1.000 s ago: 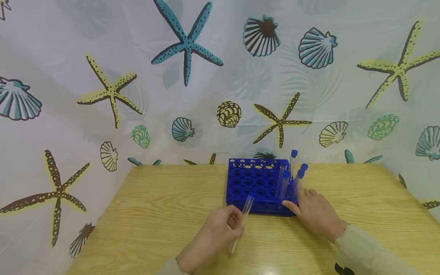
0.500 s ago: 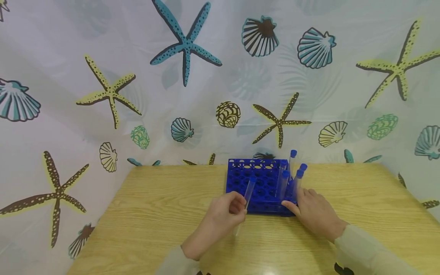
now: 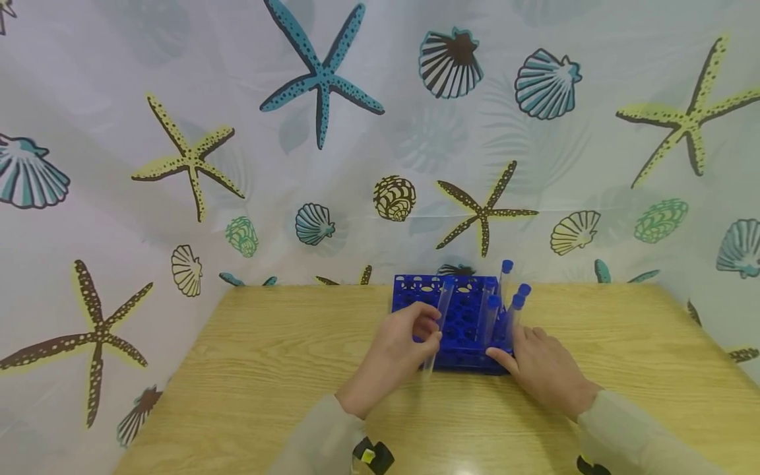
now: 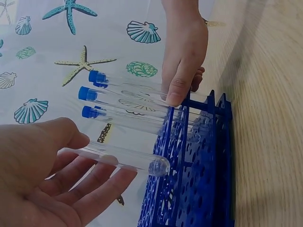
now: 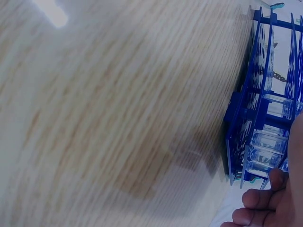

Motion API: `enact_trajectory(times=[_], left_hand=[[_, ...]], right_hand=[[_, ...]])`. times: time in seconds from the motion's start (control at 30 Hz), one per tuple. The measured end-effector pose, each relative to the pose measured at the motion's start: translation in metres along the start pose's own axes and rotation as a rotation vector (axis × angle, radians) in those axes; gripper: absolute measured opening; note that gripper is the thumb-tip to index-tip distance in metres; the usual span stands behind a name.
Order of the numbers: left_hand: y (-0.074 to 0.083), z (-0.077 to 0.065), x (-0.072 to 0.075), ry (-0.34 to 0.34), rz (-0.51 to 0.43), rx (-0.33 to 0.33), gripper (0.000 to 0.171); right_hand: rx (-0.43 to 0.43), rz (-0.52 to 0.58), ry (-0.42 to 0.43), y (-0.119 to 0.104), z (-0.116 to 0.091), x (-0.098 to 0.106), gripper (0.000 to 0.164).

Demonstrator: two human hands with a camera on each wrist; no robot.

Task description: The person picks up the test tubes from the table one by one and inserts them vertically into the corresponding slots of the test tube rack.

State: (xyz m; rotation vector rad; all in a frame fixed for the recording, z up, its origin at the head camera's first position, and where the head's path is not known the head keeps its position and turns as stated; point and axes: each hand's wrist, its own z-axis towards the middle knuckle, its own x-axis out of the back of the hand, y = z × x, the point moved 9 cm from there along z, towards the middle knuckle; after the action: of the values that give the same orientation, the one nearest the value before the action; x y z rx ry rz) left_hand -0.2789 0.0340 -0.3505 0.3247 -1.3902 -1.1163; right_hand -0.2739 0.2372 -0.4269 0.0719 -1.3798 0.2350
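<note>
My left hand (image 3: 392, 349) pinches a clear test tube (image 3: 444, 302) with a blue cap between thumb and fingertips. The tube leans over the front left part of a blue test tube rack (image 3: 463, 359). In the left wrist view, the rounded bottom of the held tube (image 4: 158, 166) is near the rack's upper plate, and the hand hides its cap. My right hand (image 3: 546, 369) grips the rack's right end, thumb in front and fingers along the side. Several capped test tubes (image 3: 491, 320) stand in the holes at that end. Curled fingertips (image 5: 258, 198) show beside the rack in the right wrist view.
The rack stands on a wood-grain table (image 3: 267, 382) near its back edge. Behind it hangs a pale curtain (image 3: 356, 178) printed with starfish and shells. A dark strap piece (image 3: 374, 455) is at the left sleeve.
My left hand has lifted the test tube and moved forward and right, from in front of the rack to over its front edge. The right hand and the rack stay in place.
</note>
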Motion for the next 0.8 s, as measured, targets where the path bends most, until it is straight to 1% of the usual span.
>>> enact_trajectory(times=[0.17,0.4,0.63,0.8], left_hand=[[0.004,0.01,-0.001,0.035,0.0,-0.014,0.02],[0.015,0.025,-0.003,0.093,0.001,-0.086,0.02],[0.022,0.039,-0.006,0.129,-0.002,-0.113,0.02],[0.022,0.048,-0.007,0.172,-0.003,-0.115,0.019]], right_hand=[[0.007,0.005,0.012,-0.001,-0.001,0.0,0.082],[0.014,-0.001,0.023,-0.001,-0.001,0.003,0.081],[0.011,-0.006,0.027,0.001,-0.002,0.003,0.079],[0.019,-0.01,0.027,0.0,-0.002,0.002,0.084]])
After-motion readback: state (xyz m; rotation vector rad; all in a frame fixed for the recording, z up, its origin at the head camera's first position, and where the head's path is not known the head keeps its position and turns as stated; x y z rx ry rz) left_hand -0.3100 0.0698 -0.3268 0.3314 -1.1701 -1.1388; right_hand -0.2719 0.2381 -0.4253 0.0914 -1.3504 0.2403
